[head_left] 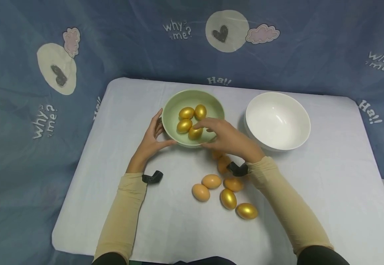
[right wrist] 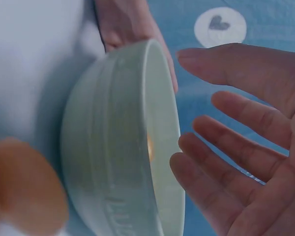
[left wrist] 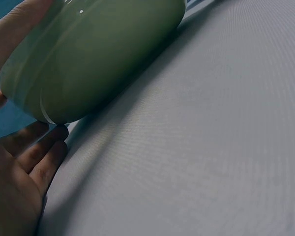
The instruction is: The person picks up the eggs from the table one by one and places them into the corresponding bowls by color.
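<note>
A light green bowl [head_left: 213, 107] stands toward the back of the table with several shiny gold eggs [head_left: 187, 113] in it. My left hand [head_left: 150, 141] holds its left side, the thumb along the front and the fingers around the outer wall. In the left wrist view, fingertips touch the bowl's underside [left wrist: 103, 54]. Over the bowl's right rim hovers my right hand [head_left: 226, 136], palm down, fingers loosely bent above the eggs. The right wrist view shows those fingers [right wrist: 231, 147] spread, holding nothing, beside the rim.
A large white bowl [head_left: 278, 119] stands to the right of the green one. On the white table [head_left: 165, 228] in front lie several brown eggs [head_left: 211, 181] and two gold eggs [head_left: 247, 211], with some brown eggs partly hidden under my right wrist. A blue patterned cloth [head_left: 129, 44] hangs behind.
</note>
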Motion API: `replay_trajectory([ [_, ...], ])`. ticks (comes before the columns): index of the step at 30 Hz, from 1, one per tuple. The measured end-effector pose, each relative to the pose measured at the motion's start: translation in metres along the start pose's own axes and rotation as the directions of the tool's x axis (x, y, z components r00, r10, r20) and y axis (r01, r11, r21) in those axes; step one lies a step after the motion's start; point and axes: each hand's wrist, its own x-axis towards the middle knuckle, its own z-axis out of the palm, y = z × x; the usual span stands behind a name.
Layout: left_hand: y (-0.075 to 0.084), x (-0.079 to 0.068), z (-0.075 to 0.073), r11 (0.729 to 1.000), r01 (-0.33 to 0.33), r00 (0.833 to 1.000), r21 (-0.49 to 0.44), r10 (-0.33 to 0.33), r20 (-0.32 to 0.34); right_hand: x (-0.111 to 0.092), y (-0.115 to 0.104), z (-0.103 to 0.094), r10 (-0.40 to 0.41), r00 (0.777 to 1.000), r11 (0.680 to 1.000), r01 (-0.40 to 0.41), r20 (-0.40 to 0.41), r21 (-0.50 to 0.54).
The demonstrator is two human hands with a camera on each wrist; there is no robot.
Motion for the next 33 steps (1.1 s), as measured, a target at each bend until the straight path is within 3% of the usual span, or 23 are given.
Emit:
replay_trajectory([
  [7,-0.003,0.0,0.001,1.0,-0.002,1.0,-0.002,0.002,-0.003,-0.036,-0.008,0.011,-0.003,1.0,0.999,0.004,-0.014,0.032],
  [16,-0.001,0.001,0.001,1.0,0.0,1.0,0.0,0.0,0.002,-0.088,-0.011,0.032,0.049,0.999,0.995,-0.047,-0.013,0.086],
  [28,-0.002,-0.001,0.001,1.0,-0.011,1.0,-0.005,0.011,-0.004,-0.131,-0.017,0.062,0.102,0.995,0.986,-0.101,0.0,0.129],
  [33,-0.001,0.0,0.0,1.0,-0.02,1.0,-0.011,0.02,0.001,-0.145,-0.017,0.072,0.049,0.998,0.993,-0.044,-0.045,0.111],
])
